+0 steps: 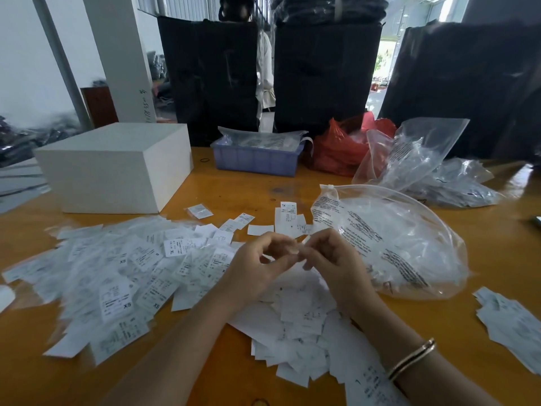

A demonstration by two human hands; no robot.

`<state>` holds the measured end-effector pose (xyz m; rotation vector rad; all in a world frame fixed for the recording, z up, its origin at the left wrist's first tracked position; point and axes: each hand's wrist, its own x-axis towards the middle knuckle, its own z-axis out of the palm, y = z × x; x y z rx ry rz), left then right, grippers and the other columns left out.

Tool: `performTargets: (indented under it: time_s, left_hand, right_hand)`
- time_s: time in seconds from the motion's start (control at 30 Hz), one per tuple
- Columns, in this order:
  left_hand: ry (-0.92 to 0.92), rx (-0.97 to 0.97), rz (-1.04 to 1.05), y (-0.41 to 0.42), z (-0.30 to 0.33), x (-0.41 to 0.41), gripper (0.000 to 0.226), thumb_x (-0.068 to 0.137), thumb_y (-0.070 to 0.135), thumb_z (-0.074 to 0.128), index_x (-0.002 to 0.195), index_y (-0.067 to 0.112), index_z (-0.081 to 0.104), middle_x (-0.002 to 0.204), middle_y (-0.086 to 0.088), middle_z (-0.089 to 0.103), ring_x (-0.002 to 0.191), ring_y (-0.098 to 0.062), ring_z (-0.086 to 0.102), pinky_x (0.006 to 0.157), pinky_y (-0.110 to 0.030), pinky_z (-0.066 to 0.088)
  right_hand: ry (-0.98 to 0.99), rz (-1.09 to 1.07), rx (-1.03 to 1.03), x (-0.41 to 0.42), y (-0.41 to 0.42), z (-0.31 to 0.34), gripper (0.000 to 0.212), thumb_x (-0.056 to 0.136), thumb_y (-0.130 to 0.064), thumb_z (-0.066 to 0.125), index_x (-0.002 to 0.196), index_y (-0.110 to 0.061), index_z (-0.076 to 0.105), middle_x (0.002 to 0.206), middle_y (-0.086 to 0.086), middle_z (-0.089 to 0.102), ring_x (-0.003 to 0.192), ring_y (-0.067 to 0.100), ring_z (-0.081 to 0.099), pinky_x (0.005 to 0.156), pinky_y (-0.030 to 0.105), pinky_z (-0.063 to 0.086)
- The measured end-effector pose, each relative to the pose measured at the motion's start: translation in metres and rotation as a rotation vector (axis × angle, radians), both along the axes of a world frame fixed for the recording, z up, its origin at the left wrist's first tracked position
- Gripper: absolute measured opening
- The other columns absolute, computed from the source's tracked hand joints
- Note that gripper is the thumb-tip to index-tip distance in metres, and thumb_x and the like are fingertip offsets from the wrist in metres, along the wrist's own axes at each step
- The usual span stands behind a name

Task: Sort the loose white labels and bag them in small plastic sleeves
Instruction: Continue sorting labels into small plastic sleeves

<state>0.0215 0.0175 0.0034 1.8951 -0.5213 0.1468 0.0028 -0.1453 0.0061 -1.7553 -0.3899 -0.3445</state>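
— Where are the labels [123,276]?
— Heaped left and centre on the bench [234,194]. Left hand [257,271] and right hand [330,262] meet above, each grip pinching something small and blurred.
— Open room?
— Bare wood beyond, before the white box [117,168]

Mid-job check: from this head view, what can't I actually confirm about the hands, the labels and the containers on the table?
- What the left hand and right hand pinch: curled fingers cover it; grip contents unclear.
- Label pile: mostly motion-blurred; few size marks are readable.
- Blue bin: plastic covers the contents.
- Red bag: opaque, partly behind a clear bag.
- Right-edge labels: cut off by the frame.
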Motion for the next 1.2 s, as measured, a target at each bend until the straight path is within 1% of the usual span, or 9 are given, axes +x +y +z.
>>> performTargets:
  time_s: [0.07,0.17,0.27,0.37,0.5,0.7,0.9,1.1,1.2]
  left_hand:
    - [0.014,-0.052,0.041,0.002,-0.002,0.002,0.002,0.083,0.034,0.067,0.085,0.034,0.065,0.080,0.018,0.067,0.077,-0.004,0.063,0.062,-0.012,0.050]
    - [0.028,-0.157,0.131,0.003,-0.005,0.005,0.006,0.087,0.024,0.065,0.082,0.028,0.066,0.078,0.016,0.069,0.074,-0.005,0.065,0.061,-0.010,0.049]
    - [0.031,-0.262,0.218,0.004,-0.005,0.008,0.002,0.087,0.021,0.065,0.085,0.023,0.065,0.079,0.014,0.072,0.077,0.000,0.067,0.065,-0.006,0.048]
    - [0.001,-0.291,0.280,0.004,-0.007,0.009,0.005,0.087,0.020,0.066,0.086,0.025,0.064,0.080,0.013,0.071,0.080,-0.003,0.067,0.068,-0.012,0.051]
    - [-0.070,-0.210,0.333,0.004,-0.008,0.008,0.012,0.088,0.027,0.063,0.082,0.037,0.064,0.080,0.027,0.065,0.080,0.007,0.059,0.062,-0.006,0.047]
    - [-0.084,-0.192,0.331,0.006,-0.007,0.007,0.022,0.093,0.021,0.057,0.086,0.040,0.065,0.084,0.036,0.063,0.083,0.012,0.057,0.062,-0.002,0.044]
    - [-0.097,-0.160,0.288,0.003,-0.008,0.008,0.012,0.086,0.025,0.067,0.082,0.036,0.064,0.081,0.031,0.064,0.081,0.010,0.059,0.061,-0.004,0.045]
    - [-0.095,-0.143,0.225,0.002,-0.012,0.010,0.013,0.080,0.024,0.072,0.085,0.033,0.064,0.082,0.012,0.067,0.078,0.002,0.061,0.065,-0.009,0.048]
    - [-0.101,-0.118,0.193,0.001,-0.012,0.010,0.015,0.078,0.027,0.075,0.088,0.030,0.064,0.082,0.011,0.067,0.076,0.000,0.061,0.065,-0.009,0.048]
  right_hand:
    - [0.039,0.006,0.013,0.002,-0.001,-0.002,0.016,0.078,-0.028,0.064,0.085,-0.016,0.056,0.075,-0.007,0.070,0.066,0.005,0.065,0.061,0.017,0.051]
    - [0.051,-0.086,-0.106,0.007,0.000,-0.007,0.006,0.088,-0.029,0.057,0.091,-0.025,0.057,0.079,-0.009,0.067,0.076,0.001,0.062,0.067,0.019,0.050]
    - [0.024,-0.210,-0.541,0.014,0.001,-0.014,0.024,0.096,-0.036,0.044,0.117,-0.031,0.056,0.097,-0.024,0.052,0.095,-0.002,0.050,0.087,0.021,0.040]
    - [0.008,-0.261,-0.887,0.018,0.005,-0.020,0.035,0.097,-0.043,0.039,0.123,-0.028,0.057,0.112,-0.010,0.050,0.109,0.012,0.040,0.096,0.032,0.023]
    - [0.009,-0.290,-0.922,0.019,0.010,-0.022,0.036,0.094,-0.049,0.044,0.117,-0.030,0.063,0.114,-0.008,0.050,0.109,0.013,0.041,0.094,0.033,0.024]
    - [0.136,-0.259,-0.657,0.020,0.005,-0.015,0.012,0.088,-0.037,0.060,0.078,-0.035,0.056,0.097,-0.013,0.052,0.096,0.010,0.047,0.089,0.030,0.035]
    - [0.189,-0.259,-0.048,0.015,-0.003,-0.009,0.010,0.086,-0.022,0.068,0.077,-0.022,0.062,0.072,-0.009,0.064,0.061,-0.003,0.056,0.052,0.010,0.043]
    - [0.213,-0.159,0.360,0.011,-0.008,-0.003,0.035,0.088,-0.007,0.062,0.090,-0.042,0.070,0.077,-0.010,0.069,0.071,0.005,0.062,0.064,0.015,0.051]
    - [0.223,-0.164,0.398,0.009,-0.008,0.001,0.015,0.086,-0.012,0.065,0.083,-0.025,0.072,0.083,-0.004,0.073,0.075,0.009,0.066,0.065,0.017,0.054]
